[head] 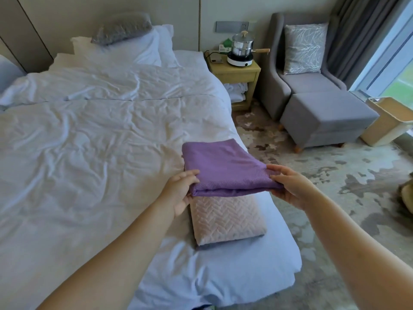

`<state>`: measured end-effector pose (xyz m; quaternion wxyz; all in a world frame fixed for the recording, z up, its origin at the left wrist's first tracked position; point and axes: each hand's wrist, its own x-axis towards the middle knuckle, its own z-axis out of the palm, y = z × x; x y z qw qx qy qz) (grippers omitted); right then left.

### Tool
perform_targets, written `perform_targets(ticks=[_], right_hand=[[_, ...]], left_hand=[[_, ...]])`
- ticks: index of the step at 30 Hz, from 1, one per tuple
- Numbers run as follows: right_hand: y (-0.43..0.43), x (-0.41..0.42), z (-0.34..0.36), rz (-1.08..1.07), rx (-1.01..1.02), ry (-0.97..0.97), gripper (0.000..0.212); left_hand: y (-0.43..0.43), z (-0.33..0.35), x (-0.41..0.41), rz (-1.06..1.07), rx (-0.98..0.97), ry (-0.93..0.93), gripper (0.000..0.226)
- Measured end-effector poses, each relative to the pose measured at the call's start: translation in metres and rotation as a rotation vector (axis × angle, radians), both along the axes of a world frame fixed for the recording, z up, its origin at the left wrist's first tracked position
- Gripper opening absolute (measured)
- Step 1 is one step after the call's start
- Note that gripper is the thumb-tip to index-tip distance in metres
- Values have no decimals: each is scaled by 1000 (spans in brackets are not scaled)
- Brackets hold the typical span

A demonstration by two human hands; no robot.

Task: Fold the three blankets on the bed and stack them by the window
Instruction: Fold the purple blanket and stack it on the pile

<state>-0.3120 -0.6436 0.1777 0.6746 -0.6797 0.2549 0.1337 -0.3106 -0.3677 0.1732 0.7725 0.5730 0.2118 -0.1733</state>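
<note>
Folded purple blanket (225, 168): left hand (181, 193) and right hand (290, 186) are pinching its near corners, equally close, holding it over, perhaps touching, the pink blanket (225, 220) at the bed's (89, 153) right edge, window (400, 70) lying rightward.

The left arm (120, 247) and right arm (353, 238) are bare over all the length that shows, uncovered from the frame's lower edge to the wrists. The left grip (180, 191) and right grip (290, 186) are bare as well, the fingers smooth and rounded.
</note>
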Motion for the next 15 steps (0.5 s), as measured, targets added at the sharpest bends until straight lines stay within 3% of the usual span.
perform_targets(ticks=[11, 15], right_hand=[[-20, -64, -75, -31, 146, 44, 38], [-29, -75, -107, 45, 103, 94, 42]], left_hand=[[-15, -61, -69, 31, -3, 99, 39], [-22, -93, -86, 46, 127, 94, 45]])
